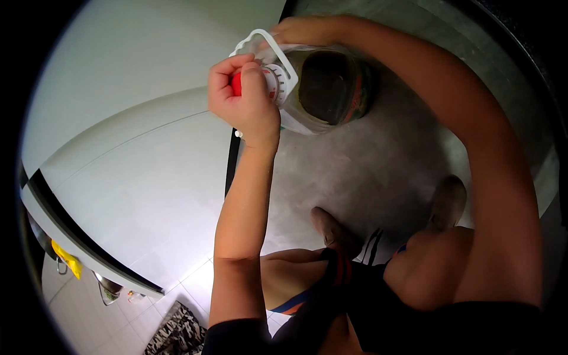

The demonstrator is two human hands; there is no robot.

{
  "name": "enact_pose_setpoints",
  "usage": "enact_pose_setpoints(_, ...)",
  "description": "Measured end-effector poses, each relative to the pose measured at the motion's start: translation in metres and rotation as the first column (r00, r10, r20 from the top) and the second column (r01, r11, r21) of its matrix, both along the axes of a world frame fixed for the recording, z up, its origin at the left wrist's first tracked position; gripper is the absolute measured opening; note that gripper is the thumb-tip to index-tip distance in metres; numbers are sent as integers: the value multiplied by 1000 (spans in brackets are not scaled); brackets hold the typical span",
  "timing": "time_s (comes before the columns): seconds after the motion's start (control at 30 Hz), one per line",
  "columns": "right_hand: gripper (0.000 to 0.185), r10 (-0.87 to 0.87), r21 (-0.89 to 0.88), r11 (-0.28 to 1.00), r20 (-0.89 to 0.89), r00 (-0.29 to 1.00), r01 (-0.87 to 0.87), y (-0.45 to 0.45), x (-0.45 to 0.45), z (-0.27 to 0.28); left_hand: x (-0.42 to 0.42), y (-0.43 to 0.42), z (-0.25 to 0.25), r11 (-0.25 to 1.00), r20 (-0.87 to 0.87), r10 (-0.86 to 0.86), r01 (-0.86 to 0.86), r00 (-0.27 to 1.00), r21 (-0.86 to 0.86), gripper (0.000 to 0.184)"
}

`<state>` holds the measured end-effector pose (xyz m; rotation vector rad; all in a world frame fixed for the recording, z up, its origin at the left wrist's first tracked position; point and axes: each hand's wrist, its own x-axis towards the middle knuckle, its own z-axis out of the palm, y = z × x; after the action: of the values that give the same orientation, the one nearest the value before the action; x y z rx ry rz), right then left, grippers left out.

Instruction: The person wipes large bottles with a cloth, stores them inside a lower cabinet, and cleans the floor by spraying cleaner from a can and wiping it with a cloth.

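Note:
A large clear plastic jug point(290, 120) with a white carrying handle point(277, 48) and a red cap point(236, 84) is in front of me, tilted with its neck to the left. Through its wall shows a dark area, and a coloured label lies along its right side. My left hand point(251, 94) is closed round the red cap, fingers curled over it. My right hand point(305, 31) grips the far side of the jug by the handle. Its fingertips are partly hidden behind the handle and the plastic.
A pale cabinet or door panel point(136, 160) stands at the left. Below me is a grey floor point(296, 171) with my two shoes point(332, 228) on it. At the lower left are a yellow item point(66, 259) and camouflage-patterned cloth point(177, 332) near white tiles.

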<state>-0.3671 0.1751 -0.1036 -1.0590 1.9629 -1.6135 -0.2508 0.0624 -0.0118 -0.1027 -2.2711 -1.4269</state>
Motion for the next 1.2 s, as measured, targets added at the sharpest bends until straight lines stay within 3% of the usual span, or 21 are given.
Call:
enact_pose_setpoints(0.1, 36, -132, -352, 932, -106, 986, 87, 29, 29, -48, 6, -5, 0, 994, 11, -92, 93, 996, -49, 9)
enact_pose_setpoints(0.17, 38, -344, -364, 898, -239, 908, 245, 37, 55, -76, 7, -11, -3, 963, -74, -262, 256, 962, -87, 7)
enact_pose_setpoints(0.27, 45, -605, -521, 721, -153, 781, 457, 35, 110, -120, 6, -11, 0, 828, -133, -553, 525, 822, -196, 7)
enact_pose_setpoints(0.33, 50, -677, -407, 703, -131, 725, 583, 33, 166, -134, 10, -10, 6, 719, -99, -689, 659, 718, -221, 9)
enact_pose_setpoints(0.4, 58, -662, -169, 684, 267, 701, 710, 39, 222, -84, 4, -12, 16, 642, -134, -720, 579, 681, -503, 11)
enact_pose_setpoints(0.43, 62, -582, -1, 673, 615, 531, 740, 43, 235, -34, 4, -12, 18, 587, -144, -733, 511, 665, -628, 12)
enact_pose_setpoints(0.47, 64, -682, -16, 638, 454, 574, 770, 41, 242, -32, 12, -8, 16, 683, -201, -595, 358, 778, -637, 11)
enact_pose_setpoints(0.53, 68, -809, -81, 575, 92, 581, 814, 34, 249, -34, 39, -1, 6, 881, -119, -260, 185, 958, -435, 10)
enact_pose_setpoints(0.57, 64, -811, -140, 565, 86, 579, 813, 33, 242, -28, 48, 3, 1, 937, -42, -87, 68, 995, -342, 9)
enact_pose_setpoints(0.6, 61, -812, -199, 555, 85, 578, 808, 33, 231, -21, 53, 7, -3, 996, 57, 4, 1, 998, -88, 9)
enact_pose_setpoints(0.63, 57, -811, -256, 545, 80, 579, 798, 34, 215, -12, 53, 7, -4, 999, 52, 5, -3, 999, -38, 9)
enact_pose_setpoints(0.73, 49, -663, -257, 740, -129, 737, 621, 37, 151, -4, 51, 7, -13, 998, 21, -12, 11, 1000, 67, 10)
enact_pose_setpoints(0.8, 43, -348, 227, 925, 176, 921, 306, 47, 107, 36, 51, 2, -14, 997, -1, -50, 50, 999, 55, 11)
enact_pose_setpoints(0.83, 42, -182, 110, 976, -76, 980, 190, 44, 78, 6, 52, 2, -13, 996, 4, -46, 46, 999, 70, 10)
enact_pose_setpoints(0.87, 40, -30, 31, 999, -340, 940, 43, 44, 59, -24, 52, 7, -12, 995, 7, -43, 42, 999, 89, 10)
enact_pose_setpoints(0.93, 39, -137, -152, 981, -82, 987, 124, 51, 68, -41, 52, 11, -12, 990, 15, -23, 20, 1000, 140, 10)
enact_pose_setpoints(1.0, 40, -496, -372, 846, -292, 818, 381, 42, 81, -86, 51, 9, -14, 993, -24, -50, 53, 998, 103, 10)
enact_pose_setpoints(1.03, 43, -582, -388, 790, -228, 780, 476, 42, 101, -94, 51, 8, -14, 994, -42, -67, 71, 997, 88, 10)
enact_pose_setpoints(1.07, 47, -663, -392, 724, -165, 730, 568, 44, 130, -86, 51, 7, -13, 989, -73, -98, 105, 993, 103, 10)
enact_pose_setpoints(1.13, 59, -633, -113, 714, 320, 705, 691, 47, 204, -42, 53, 3, -13, 991, -59, -114, 118, 992, 68, 9)
enact_pose_setpoints(1.2, 71, -654, -109, 709, 269, 707, 697, 39, 246, -65, 54, 2, -13, 990, -57, -133, 136, 989, 48, 10)
